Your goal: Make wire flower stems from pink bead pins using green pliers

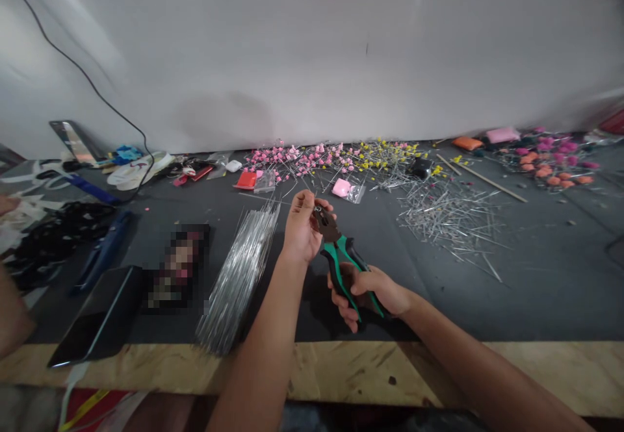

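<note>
My right hand (363, 289) is wrapped around the green and black handles of a pair of pliers (336, 240), whose dark jaws point up and away from me. My left hand (303, 227) is closed in a pinch beside those jaws. A thin metal wire (263, 199) sticks out leftward from its fingers, and a small bit of it shows at the jaws. Left of my left forearm lies a long bundle of straight silver wires (238, 276). To the right is a loose heap of short wires (448, 214).
Along the wall lie wires tipped with pink pieces (292, 158) and yellow pieces (390, 154), a pink clay packet (342, 188), and a wooden stick (492, 178). At left are a black phone-like object (97, 318), a blue tool (104, 250) and part of another person's arm (12, 315).
</note>
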### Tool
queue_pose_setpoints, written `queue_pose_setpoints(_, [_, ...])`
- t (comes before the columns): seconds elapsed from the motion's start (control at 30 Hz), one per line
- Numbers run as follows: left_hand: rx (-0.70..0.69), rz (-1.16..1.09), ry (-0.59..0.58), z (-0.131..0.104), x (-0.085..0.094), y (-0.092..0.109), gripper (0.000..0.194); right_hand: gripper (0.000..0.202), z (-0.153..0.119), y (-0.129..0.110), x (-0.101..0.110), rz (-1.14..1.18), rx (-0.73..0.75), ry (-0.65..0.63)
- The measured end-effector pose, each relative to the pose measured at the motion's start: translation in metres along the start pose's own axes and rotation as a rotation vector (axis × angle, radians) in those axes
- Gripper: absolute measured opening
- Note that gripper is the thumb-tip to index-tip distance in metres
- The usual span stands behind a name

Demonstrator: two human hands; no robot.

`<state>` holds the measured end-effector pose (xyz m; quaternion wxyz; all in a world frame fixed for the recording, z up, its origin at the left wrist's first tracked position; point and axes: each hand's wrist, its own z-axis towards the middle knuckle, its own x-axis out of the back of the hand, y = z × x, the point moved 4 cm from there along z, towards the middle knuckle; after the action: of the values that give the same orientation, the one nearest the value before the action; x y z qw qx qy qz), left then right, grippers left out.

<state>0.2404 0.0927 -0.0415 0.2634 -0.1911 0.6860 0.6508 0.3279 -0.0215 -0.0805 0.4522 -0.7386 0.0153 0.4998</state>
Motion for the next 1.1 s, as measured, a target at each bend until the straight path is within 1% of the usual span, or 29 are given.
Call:
queue_pose_setpoints(0.2, [-0.065, 0.051, 0.054, 0.002, 0.0, -0.001, 0.03, 0.031, 0.001, -0.001, 0.003, 0.031, 0.027, 0.015])
queue_pose_setpoints(0.33, [-0.12, 0.107, 0.053, 0.001, 0.0, 0.001, 0.024, 0.03, 0.002, -0.003, 0.004, 0.028, 0.054, 0.037])
queue_pose_setpoints(0.43, [-0.139, 0.135, 0.011, -0.001, -0.001, 0.002, 0.022, 0.03, 0.002, -0.006, 0.004, 0.034, 0.074, 0.056])
queue_pose_setpoints(0.6, [-0.123, 0.176, -0.119, -0.005, -0.007, 0.002, 0.032, 0.029, 0.002, -0.007, 0.005, 0.039, 0.076, 0.073])
queue_pose_setpoints(0.73, [-0.131, 0.221, -0.189, -0.008, -0.013, 0.002, 0.035, 0.029, 0.002, -0.007, 0.004, 0.044, 0.071, 0.081])
queue_pose_setpoints(0.8, [-0.118, 0.238, -0.201, -0.009, -0.015, 0.001, 0.031, 0.028, 0.002, -0.007, 0.003, 0.051, 0.071, 0.075])
queue_pose_setpoints(0.93, [-0.099, 0.236, -0.207, -0.011, -0.019, 0.001, 0.015, 0.028, 0.003, -0.007, 0.003, 0.055, 0.06, 0.069])
queue_pose_setpoints(1.1, [-0.082, 0.187, -0.194, -0.012, -0.024, 0.002, 0.018, 0.029, 0.003, -0.004, 0.005, 0.035, 0.059, 0.074])
